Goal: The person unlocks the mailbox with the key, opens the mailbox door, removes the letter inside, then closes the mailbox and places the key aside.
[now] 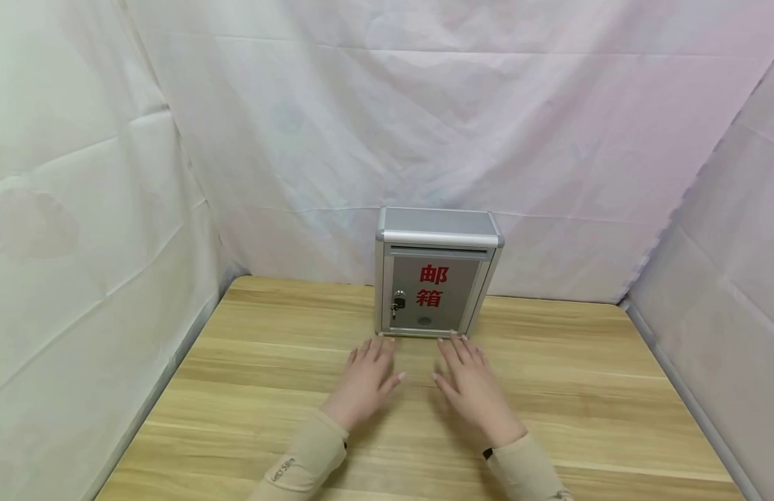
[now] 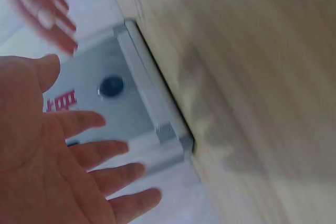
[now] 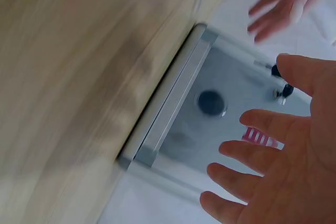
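A grey metal mailbox [image 1: 408,278] with red characters stands upright at the back of the table. Its front door has a lock with keys [image 1: 397,304] hanging at the left side, and a slot runs under the lid. My left hand [image 1: 364,383] is just in front of the box's lower left corner, fingers spread and relaxed. My right hand [image 1: 471,383] mirrors it near the lower right corner, palm down over the wood. Both wrist views show extended fingers with nothing held, the left hand [image 2: 68,161] and right hand [image 3: 283,145] facing the mailbox's lower front.
The wood-grain table [image 1: 268,390] spreads out on both sides of the mailbox. Pale cloth [image 1: 287,139] hangs behind it, and more cloth closes in the left side [image 1: 80,243] and right side [image 1: 725,229].
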{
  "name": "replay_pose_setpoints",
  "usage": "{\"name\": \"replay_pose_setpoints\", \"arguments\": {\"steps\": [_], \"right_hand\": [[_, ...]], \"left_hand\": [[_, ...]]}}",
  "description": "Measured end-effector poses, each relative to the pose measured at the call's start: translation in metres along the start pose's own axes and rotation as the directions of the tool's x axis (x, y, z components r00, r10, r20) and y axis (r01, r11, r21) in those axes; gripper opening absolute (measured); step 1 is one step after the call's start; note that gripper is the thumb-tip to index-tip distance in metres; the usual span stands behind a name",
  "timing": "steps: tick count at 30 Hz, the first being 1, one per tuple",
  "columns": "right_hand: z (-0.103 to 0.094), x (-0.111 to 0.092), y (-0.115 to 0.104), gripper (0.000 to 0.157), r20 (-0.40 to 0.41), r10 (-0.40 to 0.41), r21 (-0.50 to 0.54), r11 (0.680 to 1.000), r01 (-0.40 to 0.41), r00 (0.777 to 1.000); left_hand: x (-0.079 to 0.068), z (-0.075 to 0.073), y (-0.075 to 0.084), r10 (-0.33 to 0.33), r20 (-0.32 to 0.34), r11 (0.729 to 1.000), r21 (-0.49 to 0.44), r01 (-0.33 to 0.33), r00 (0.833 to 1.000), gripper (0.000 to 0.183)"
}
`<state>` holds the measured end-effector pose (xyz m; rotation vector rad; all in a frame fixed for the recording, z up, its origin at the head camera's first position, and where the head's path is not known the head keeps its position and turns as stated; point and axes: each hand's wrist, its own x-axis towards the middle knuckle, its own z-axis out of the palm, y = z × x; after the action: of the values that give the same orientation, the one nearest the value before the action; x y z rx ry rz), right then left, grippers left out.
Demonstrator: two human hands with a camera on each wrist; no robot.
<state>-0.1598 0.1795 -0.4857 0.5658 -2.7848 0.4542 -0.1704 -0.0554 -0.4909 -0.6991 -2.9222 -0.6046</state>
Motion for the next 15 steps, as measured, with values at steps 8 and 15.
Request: {"name": "replay_pose_setpoints", "arguments": {"steps": [8, 15], "right_hand": [[-0.026, 0.006, 0.036, 0.062, 0.008, 0.054, 0.017, 0.998, -0.054, 0.998], [-0.062, 0.024, 0.064, 0.069, 0.016, 0.120, 0.050, 0.991, -0.121, 0.993]], "left_hand": [[0.014, -0.037, -0.027, -0.051, -0.053, 0.999, -0.004, 0.051, 0.997, 0.062], [0.039, -0.079, -0.050, -0.088, -0.101, 0.987, -0.145, 0.073, 0.991, 0.067]]}}
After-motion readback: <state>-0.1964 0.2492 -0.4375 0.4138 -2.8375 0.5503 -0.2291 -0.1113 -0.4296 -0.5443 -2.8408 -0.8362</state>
